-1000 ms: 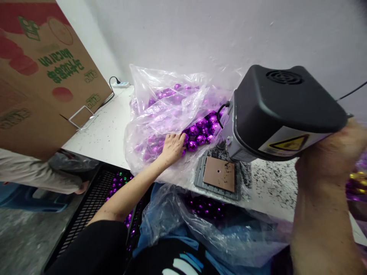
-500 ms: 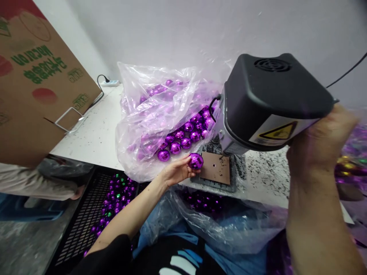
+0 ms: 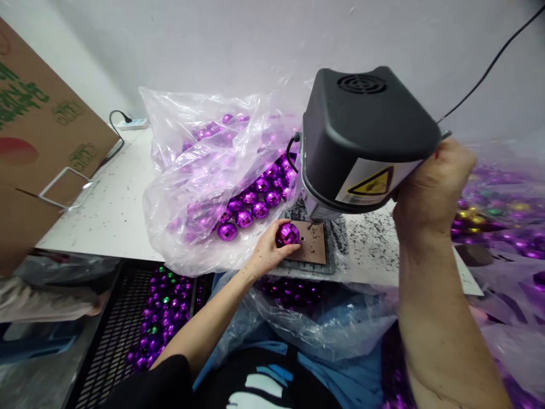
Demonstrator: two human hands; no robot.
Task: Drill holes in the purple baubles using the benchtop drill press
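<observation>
Between the thumb and fingers of my left hand is a shiny purple faceted ball. The ball is over the left part of a brown square plate, which lies on the dark base of a black machine. My right hand is wrapped round something at the machine's right side; what it grips is mostly hidden behind the housing. More purple balls lie in a clear plastic bag just left of the machine.
A cardboard box leans in at the left. Below the white table stands a black crate with purple and green balls. Dark specks litter the table. Bags of coloured balls are at the right. Someone's leg shows lower left.
My left hand has brought the ball onto the brown plate, with the fingers now behind it and the thumb in front. The whole view has shifted, and dark crumbs now show on the plate.
</observation>
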